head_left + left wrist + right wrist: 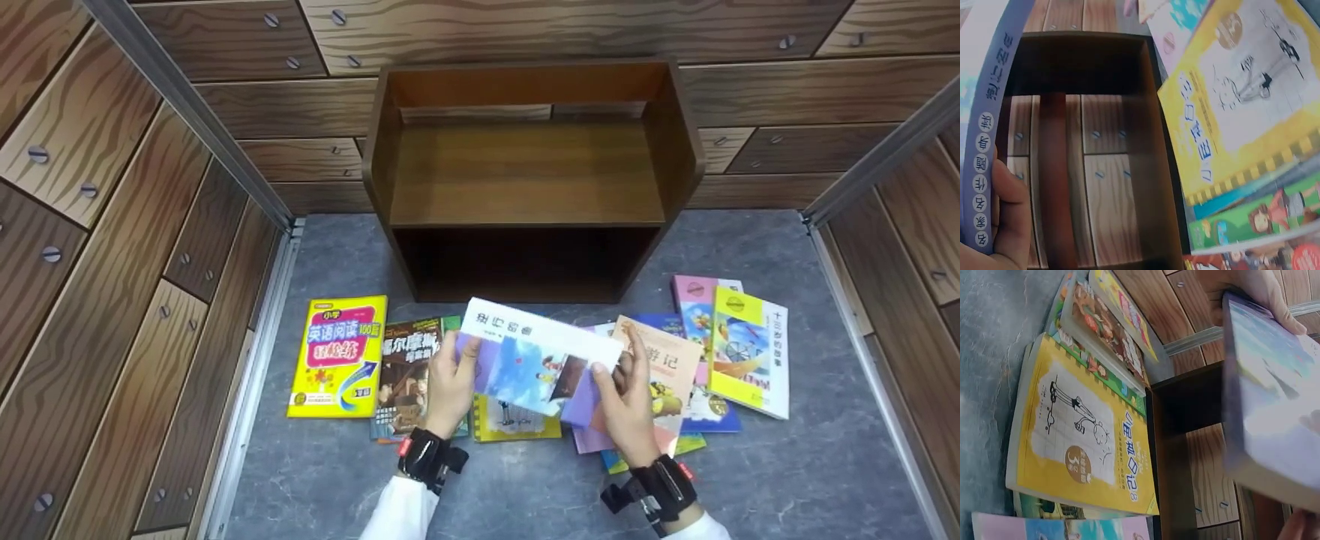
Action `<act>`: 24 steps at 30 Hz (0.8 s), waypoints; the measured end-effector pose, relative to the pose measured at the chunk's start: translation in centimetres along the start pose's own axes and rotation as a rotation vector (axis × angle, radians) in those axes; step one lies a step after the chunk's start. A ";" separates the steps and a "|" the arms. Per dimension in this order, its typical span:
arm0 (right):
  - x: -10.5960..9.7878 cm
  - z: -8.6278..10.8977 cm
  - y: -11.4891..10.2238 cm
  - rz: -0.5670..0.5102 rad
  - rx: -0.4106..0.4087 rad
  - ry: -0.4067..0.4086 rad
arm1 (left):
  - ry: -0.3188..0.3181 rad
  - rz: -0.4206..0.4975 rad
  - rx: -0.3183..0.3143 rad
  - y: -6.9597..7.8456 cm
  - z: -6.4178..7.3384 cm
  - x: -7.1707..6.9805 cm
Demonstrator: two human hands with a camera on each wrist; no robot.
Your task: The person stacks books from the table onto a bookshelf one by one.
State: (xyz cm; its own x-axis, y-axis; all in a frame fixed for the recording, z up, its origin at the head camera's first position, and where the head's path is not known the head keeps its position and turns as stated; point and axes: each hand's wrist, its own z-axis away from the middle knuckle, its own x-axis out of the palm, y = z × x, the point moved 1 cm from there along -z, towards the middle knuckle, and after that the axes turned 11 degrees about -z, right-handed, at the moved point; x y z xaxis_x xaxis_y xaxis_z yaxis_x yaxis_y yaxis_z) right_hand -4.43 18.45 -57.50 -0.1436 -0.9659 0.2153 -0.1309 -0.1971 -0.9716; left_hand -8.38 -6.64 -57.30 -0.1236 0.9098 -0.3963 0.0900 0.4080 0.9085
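A white, blue and purple book (525, 367) is held sideways in front of the small wooden bookshelf (525, 176), its cover facing up. My left hand (452, 386) grips its left end, thumb on the cover. At the other end my right hand (628, 409) pinches the lower right part, thumb on top. In the left wrist view the purple spine (982, 169) shows beside my thumb. The right wrist view shows the book's edge, with my left hand (1264, 292) at its far end. Beneath the held book lies a yellow book (517, 426), partly covered by it.
To the left lie a yellow English reading book (337, 360) and a dark-covered book (405, 375). A peach-coloured book (679, 382) lies on others at right, near a white and yellow book (750, 352). Wood-patterned walls (112, 225) enclose the grey floor (517, 495).
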 end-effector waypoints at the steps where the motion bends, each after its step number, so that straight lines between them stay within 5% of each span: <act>1: 0.1 0.0 0.1 0.003 0.005 -0.009 | -0.004 0.027 -0.019 0.1 0.1 0.1; 5: 0.3 0.1 0.4 0.021 0.006 -0.058 | -0.005 0.066 -0.066 0.7 0.2 0.3; 15: 0.2 -0.4 0.2 0.150 -0.022 -0.042 | 0.008 0.127 -0.016 1.6 0.7 0.8; 24: 0.8 -1.1 -0.5 0.177 -0.058 -0.014 | -0.033 0.001 0.065 2.3 0.1 0.4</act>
State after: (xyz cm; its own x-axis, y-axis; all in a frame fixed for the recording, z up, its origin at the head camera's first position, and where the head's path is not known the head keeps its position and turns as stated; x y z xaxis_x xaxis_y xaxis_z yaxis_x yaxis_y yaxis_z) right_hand -5.55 17.95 -56.74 -0.1553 -0.9871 0.0396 -0.1610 -0.0143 -0.9869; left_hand -8.11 -5.29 -55.39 -0.0909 0.9116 -0.4008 0.1541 0.4105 0.8987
